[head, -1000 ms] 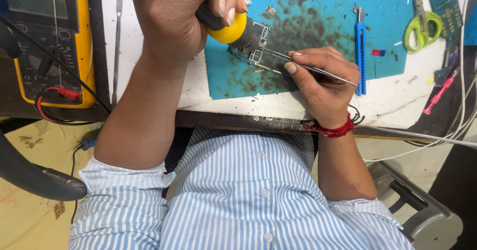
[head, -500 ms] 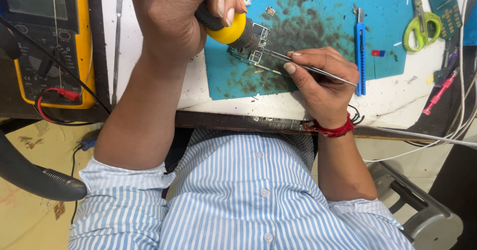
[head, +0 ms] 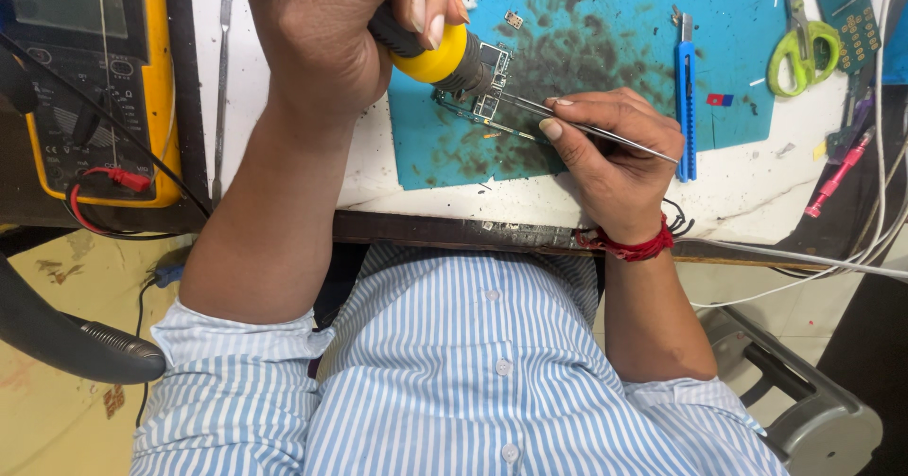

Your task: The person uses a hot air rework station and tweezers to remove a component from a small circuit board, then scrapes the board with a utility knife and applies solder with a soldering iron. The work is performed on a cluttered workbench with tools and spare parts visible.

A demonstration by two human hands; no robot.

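My left hand grips a yellow-and-black handled tool, its tip down on a small circuit board. The board lies on a stained blue mat near the front of the white bench. Thin metal tweezers are pinched in my right hand, which has a red thread on its wrist. The tweezer points reach left onto the board, just beside the tool tip. Both hands hover close together over the board.
A yellow multimeter with red and black leads sits at the left, next to a thin metal pry tool. A blue cutter, green scissors, a pink tool and white cables lie right. A grey stool stands below.
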